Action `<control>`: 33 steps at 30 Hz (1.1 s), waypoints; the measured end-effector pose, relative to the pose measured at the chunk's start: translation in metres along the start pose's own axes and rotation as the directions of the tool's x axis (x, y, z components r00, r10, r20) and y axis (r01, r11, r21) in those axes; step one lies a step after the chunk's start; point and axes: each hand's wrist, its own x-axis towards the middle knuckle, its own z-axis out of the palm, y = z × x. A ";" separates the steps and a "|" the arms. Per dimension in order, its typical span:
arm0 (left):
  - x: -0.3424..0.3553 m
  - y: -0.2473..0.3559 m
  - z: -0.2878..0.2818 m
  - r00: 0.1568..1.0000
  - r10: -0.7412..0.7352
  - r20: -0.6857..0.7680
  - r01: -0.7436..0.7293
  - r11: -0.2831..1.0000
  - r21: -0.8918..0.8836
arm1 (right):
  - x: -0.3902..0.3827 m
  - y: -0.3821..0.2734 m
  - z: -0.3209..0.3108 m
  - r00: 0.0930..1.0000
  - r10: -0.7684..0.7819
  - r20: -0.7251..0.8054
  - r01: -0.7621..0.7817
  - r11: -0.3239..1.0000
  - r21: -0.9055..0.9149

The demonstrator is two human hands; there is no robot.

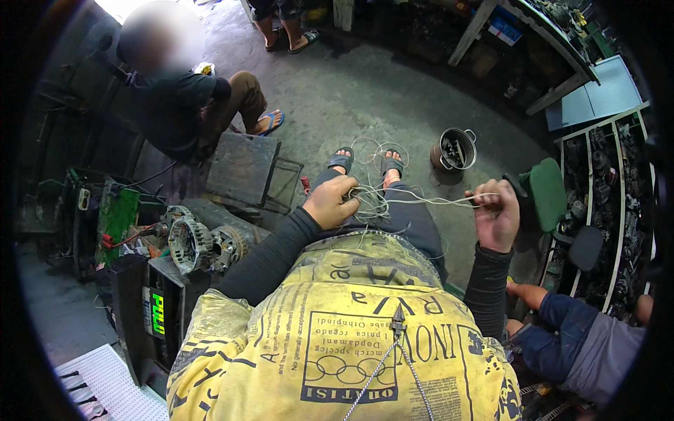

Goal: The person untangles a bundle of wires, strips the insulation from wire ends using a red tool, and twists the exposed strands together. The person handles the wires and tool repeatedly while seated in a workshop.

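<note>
My left hand (328,202) is closed on a tangle of thin pale wire (376,196) over my lap, with loose loops hanging down around my sandalled feet. Out to the right, my right hand (496,216) has its fingers curled round a length of the same wire, which stretches across from the tangle. A small red-handled object (306,184) lies just left of my left hand. My forearms are in black sleeves, above a yellow printed garment (351,295).
At left are a seated person (168,119), a metal stool (242,168) and metal housings (189,242) on machinery. A steel pot (447,163) stands ahead right, near a green chair (543,193) and parts racks (618,203). Others stand ahead (277,17) and sit at lower right (590,351).
</note>
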 end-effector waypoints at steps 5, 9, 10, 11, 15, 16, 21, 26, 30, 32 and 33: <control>0.002 0.036 -0.020 0.998 -0.013 -0.063 0.023 0.987 0.161 | -0.009 0.008 0.009 0.923 -0.372 0.101 0.223 0.302 -0.927; 0.009 0.054 -0.018 0.993 0.106 -0.059 -0.092 0.975 0.201 | -0.019 0.019 0.046 0.869 -0.190 0.456 0.461 -0.023 -0.887; 0.011 0.056 -0.017 0.989 0.130 -0.064 -0.114 0.972 0.207 | -0.017 0.024 0.054 0.835 -0.055 0.547 0.539 -0.115 -0.834; 0.012 0.058 -0.016 0.987 0.154 -0.053 -0.140 0.967 0.213 | -0.015 0.033 0.063 0.807 0.027 0.590 0.587 -0.147 -0.796; 0.009 0.062 -0.019 0.985 0.166 -0.042 -0.156 0.969 0.192 | -0.004 0.050 0.078 0.719 0.093 0.689 0.695 -0.063 -0.716; 0.008 0.062 -0.020 0.985 0.168 -0.044 -0.157 0.970 0.186 | -0.004 0.052 0.080 0.725 0.093 0.682 0.687 -0.034 -0.726; 0.006 0.053 -0.019 0.987 0.160 0.005 -0.160 0.983 0.090 | -0.013 0.049 0.086 0.750 0.013 0.661 0.659 0.061 -0.749; -0.001 0.030 -0.013 0.993 0.107 -0.056 -0.100 0.988 0.121 | -0.018 0.037 0.080 0.880 -0.114 0.460 0.474 0.180 -0.862; -0.009 0.013 -0.014 0.996 0.026 -0.084 -0.012 0.987 0.162 | -0.021 0.016 0.058 0.953 -0.122 0.279 0.292 0.621 -0.727; -0.011 0.010 -0.011 0.996 0.078 -0.047 -0.072 0.990 0.122 | -0.022 0.013 0.049 0.938 -0.141 0.315 0.310 0.746 -0.590; -0.011 0.009 -0.009 0.997 0.079 -0.020 -0.077 0.992 0.105 | -0.021 0.014 0.044 0.960 -0.153 0.235 0.252 0.836 -0.487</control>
